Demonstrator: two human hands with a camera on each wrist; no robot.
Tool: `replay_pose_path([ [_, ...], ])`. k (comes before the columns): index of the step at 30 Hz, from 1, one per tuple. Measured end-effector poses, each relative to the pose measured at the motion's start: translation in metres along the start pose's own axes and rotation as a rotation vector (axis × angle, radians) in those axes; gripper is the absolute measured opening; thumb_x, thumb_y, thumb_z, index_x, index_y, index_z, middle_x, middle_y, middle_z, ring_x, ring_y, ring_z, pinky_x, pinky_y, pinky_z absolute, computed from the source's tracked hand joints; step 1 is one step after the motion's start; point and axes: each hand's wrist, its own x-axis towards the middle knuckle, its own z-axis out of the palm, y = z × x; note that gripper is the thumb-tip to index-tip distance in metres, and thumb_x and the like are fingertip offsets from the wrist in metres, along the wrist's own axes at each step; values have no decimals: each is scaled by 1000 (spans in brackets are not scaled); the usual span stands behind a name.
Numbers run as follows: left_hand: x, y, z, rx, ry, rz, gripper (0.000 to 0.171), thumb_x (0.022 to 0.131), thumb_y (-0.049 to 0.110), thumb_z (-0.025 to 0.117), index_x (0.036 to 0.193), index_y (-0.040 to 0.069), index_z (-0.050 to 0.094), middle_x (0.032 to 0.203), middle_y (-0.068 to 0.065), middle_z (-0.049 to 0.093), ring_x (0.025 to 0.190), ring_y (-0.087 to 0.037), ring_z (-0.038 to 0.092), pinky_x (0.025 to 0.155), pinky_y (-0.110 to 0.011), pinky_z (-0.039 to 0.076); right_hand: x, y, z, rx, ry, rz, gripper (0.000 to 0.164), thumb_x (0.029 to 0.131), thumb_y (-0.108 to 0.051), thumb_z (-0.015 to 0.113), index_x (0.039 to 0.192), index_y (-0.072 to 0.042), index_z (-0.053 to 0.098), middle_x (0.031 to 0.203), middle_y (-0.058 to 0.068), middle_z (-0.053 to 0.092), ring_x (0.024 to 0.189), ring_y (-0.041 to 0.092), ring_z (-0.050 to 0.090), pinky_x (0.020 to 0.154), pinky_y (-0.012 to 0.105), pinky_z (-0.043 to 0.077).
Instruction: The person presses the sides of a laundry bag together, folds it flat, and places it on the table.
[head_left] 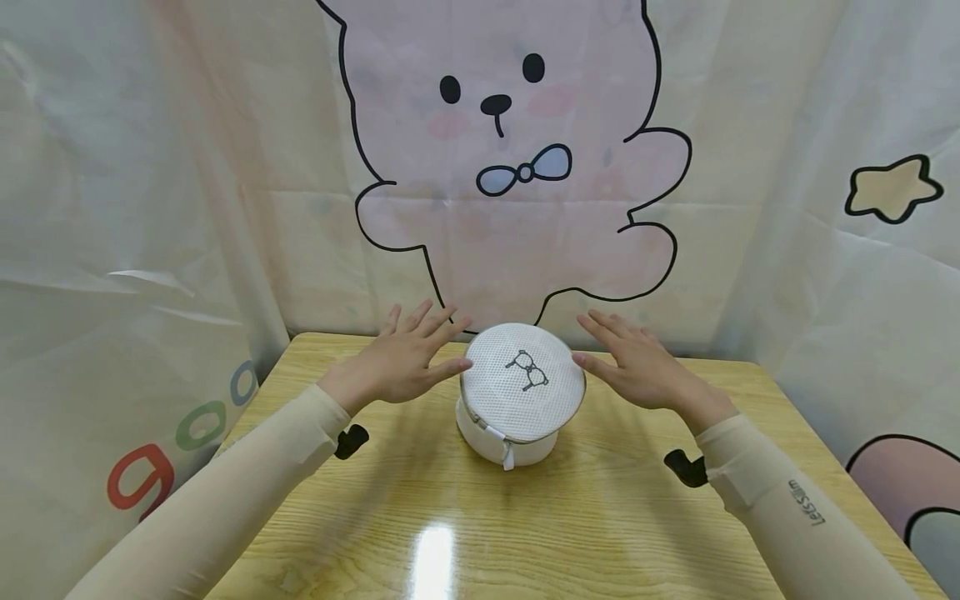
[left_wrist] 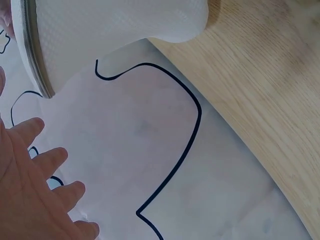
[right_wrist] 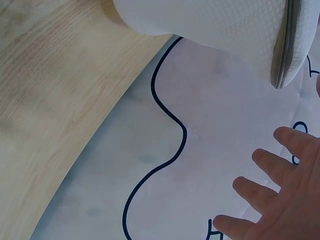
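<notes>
A round white mesh laundry bag (head_left: 522,383) with a glasses drawing on its top stands on the wooden table. A grey zipper (right_wrist: 286,45) runs round its upper edge, and a white pull tab hangs at the front. My left hand (head_left: 401,354) is beside the bag's left side, fingers spread and straight, thumb tip right at the rim. On the other side my right hand (head_left: 633,358) mirrors it, fingers extended, thumb close to the right rim. Both wrist views show the bag's mesh side and the spread fingers, holding nothing.
The light wooden table (head_left: 480,533) ends at a back edge just behind the bag. A cloth backdrop (head_left: 525,250) printed with a bear hangs behind it, with more printed cloth at both sides. Black wrist pieces (head_left: 686,468) show under the sleeves.
</notes>
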Motion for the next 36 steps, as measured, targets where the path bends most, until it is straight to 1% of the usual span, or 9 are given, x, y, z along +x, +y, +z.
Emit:
replay_pose_path([
  [7, 1, 7, -1, -6, -9, 14, 74, 103, 75, 28, 166, 42, 10, 176, 5, 5, 163, -32, -5, 125, -69, -8, 0, -5, 1, 6, 0, -13, 74, 107, -57, 45, 167, -19, 23, 174, 12, 18, 160, 46, 11, 120, 77, 6],
  [16, 3, 14, 1, 7, -5, 32, 75, 102, 76, 25, 166, 42, 8, 176, 4, 6, 163, -30, -3, 125, -68, -7, 0, -9, 3, -5, 8, -44, 72, 108, -56, 45, 167, -19, 24, 173, 14, 21, 159, 47, 13, 119, 78, 8],
  [24, 5, 19, 3, 19, 2, 46, 75, 102, 76, 25, 166, 44, 4, 176, 6, 3, 163, -31, -2, 126, -68, -3, 0, -14, 5, 2, 5, -51, 73, 108, -57, 45, 167, -19, 23, 174, 11, 19, 160, 45, 12, 120, 77, 7],
  [28, 6, 22, 4, 26, 6, 50, 75, 102, 77, 24, 166, 42, 6, 176, 4, 4, 163, -30, -1, 127, -67, -2, 0, -17, 4, 1, 5, -61, 73, 108, -56, 45, 167, -19, 23, 174, 12, 18, 160, 46, 11, 120, 77, 9],
  [32, 6, 26, 4, 18, 13, 66, 75, 103, 75, 26, 167, 39, 11, 177, 3, 6, 163, -32, 0, 127, -68, -1, 0, -21, 4, 5, 7, -68, 73, 107, -56, 46, 167, -18, 25, 174, 12, 19, 160, 46, 12, 120, 77, 10],
  [36, 6, 30, 4, 18, 12, 77, 75, 103, 74, 27, 167, 39, 12, 177, 3, 7, 163, -31, 0, 127, -67, -1, 1, -24, 7, 8, 12, -80, 74, 107, -56, 48, 166, -18, 26, 174, 12, 20, 159, 45, 16, 121, 76, 12],
])
